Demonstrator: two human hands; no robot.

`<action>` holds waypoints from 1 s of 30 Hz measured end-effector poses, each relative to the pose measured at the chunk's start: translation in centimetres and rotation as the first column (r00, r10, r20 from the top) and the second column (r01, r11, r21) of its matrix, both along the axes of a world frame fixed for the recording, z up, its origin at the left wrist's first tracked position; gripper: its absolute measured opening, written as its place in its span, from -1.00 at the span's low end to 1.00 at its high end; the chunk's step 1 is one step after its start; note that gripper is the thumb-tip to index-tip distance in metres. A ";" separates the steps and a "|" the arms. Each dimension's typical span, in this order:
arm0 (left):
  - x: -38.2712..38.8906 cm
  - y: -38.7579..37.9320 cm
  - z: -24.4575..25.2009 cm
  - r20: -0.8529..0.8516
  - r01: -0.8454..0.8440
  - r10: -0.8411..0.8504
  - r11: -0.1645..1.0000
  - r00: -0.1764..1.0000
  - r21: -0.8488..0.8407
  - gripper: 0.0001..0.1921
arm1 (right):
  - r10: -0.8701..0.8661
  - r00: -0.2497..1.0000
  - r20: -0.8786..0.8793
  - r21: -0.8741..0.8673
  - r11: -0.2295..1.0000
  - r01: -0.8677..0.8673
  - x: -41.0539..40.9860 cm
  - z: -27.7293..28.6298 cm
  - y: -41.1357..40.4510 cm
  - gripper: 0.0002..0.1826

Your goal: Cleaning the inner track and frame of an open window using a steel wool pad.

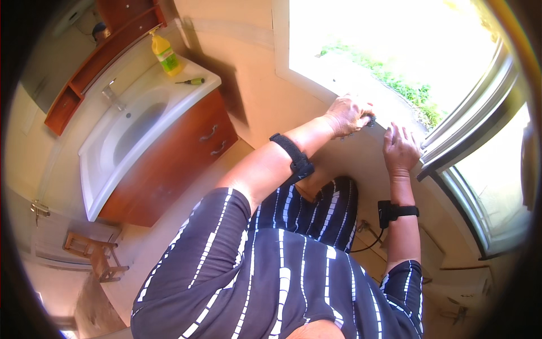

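Note:
My left hand point(348, 115) reaches out to the inner edge of the window sill point(311, 84), its fingers closed on a small dark object point(371, 120). What that object is, I cannot tell; the fingers hide much of it. Small metallic bits point(348, 135) show just below this hand, too blurred to name. To the right, my right hand point(401, 147) rests with its fingertips on the sill's edge beside the open window sash point(470, 110). Nothing shows in it. A black strap circles each forearm.
On the left stands a white washbasin point(91, 186) over a red-brown cabinet point(182, 169). A yellow pump bottle point(167, 55) and a green-handled screwdriver point(195, 81) are on its rim. Farther back is a wooden chair point(99, 258). Grass point(398, 84) grows outside the window.

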State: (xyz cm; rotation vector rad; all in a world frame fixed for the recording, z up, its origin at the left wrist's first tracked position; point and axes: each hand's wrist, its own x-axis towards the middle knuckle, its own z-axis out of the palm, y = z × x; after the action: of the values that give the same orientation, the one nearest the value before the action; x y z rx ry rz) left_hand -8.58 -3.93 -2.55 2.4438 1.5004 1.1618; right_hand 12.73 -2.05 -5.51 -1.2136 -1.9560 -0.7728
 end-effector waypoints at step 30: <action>-0.4 -0.1 -0.4 0.034 0.009 -0.011 0.999 0.999 0.054 -0.77 | 0.024 0.999 0.048 0.015 1.000 -0.025 -0.3 0.5 -0.8 -0.64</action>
State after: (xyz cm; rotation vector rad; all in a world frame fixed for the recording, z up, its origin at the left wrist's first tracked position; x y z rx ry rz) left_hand -9.03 -4.08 -2.97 2.4489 1.4649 1.2513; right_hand 12.38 -2.87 -5.01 -1.1700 -1.9958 -0.8097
